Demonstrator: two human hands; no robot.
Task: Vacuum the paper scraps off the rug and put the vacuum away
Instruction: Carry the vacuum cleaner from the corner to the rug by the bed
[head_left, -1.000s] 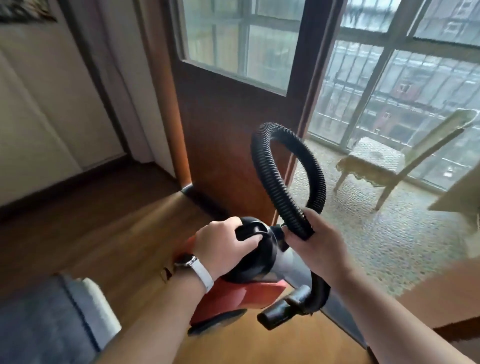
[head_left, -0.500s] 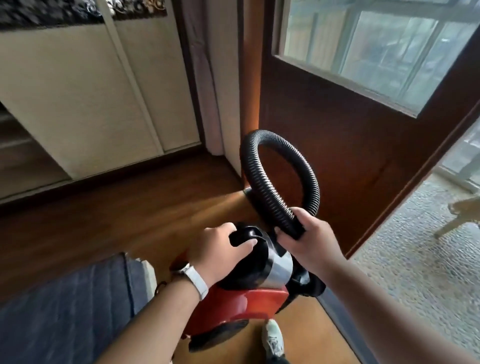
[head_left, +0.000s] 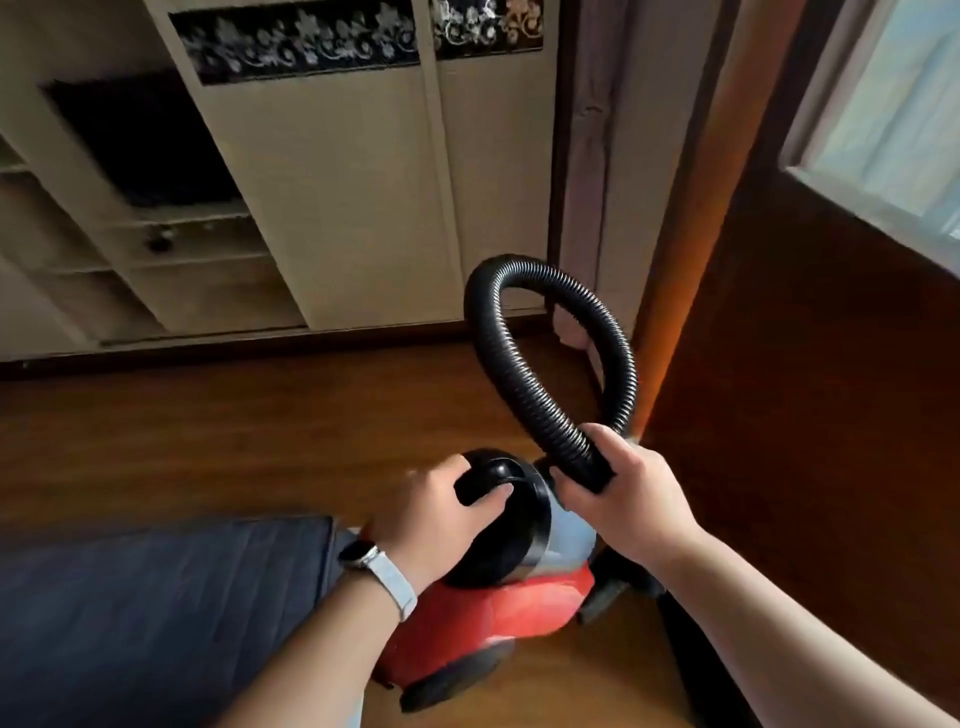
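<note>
cabinet doors are now filling the top of my view, with their dark flowered strip showing, where a second ago i was looking at the balcony and its chair. both of those are gone from sight, and the brown door with its window is sitting at the far right. my grips are staying as they were throughout.

vacuum, red with a black top, is hanging low in front of me above the wooden floor, its black wheel nearest my body. a blue quilted mat is lying at lower left, just beside it.

my left hand is reaching forward, palm down, fingers curling over the black handle on top and the thumb wrapping its near side. a white-strapped watch is sitting on that wrist.

my right hand is closing round the lower end of the ribbed black hose, fingers folding over the cuff, knuckles facing up. the hose is rising from my fist in a tall loop and coming back down behind that hand. both forearms are stretching out from the bottom edge, the right one angling in from the corner.
</note>
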